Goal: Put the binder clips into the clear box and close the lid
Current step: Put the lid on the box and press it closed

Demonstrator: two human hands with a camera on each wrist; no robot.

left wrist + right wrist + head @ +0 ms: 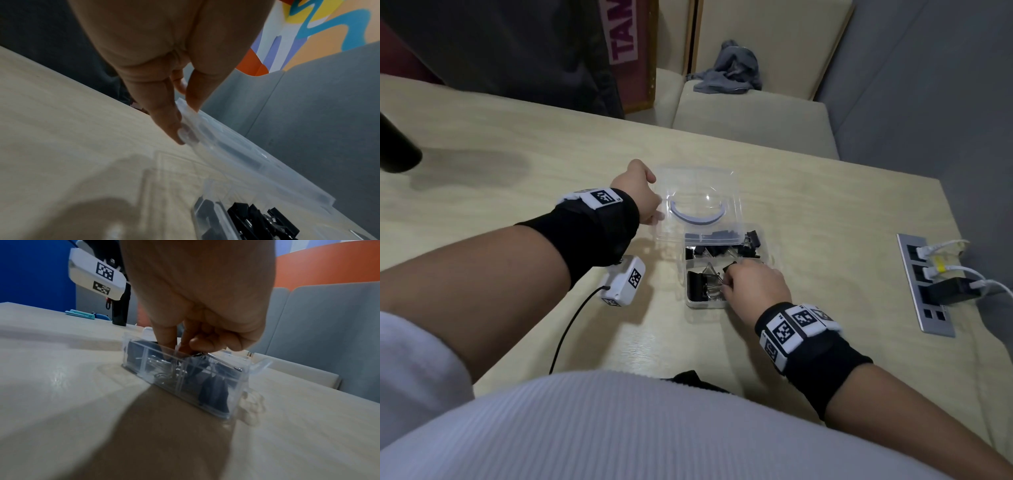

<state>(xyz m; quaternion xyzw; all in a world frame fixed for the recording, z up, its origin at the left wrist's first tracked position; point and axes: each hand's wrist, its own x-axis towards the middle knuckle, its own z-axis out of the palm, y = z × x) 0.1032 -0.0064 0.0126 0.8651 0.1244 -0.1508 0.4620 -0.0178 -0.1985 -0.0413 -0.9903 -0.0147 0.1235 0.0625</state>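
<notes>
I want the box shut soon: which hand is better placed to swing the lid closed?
Left. The left hand already holds the open lid at its edge, while the right hand is busy among the clips in the box.

The right hand (755, 286) fingertips are buried in the clear box (690, 301), so what's gripped can't really be made out. The binder clips (213, 391) are blurred through the wall. The left hand (156, 65) is cut off at the top edge, and the lid (236, 155) is smeared.
</notes>
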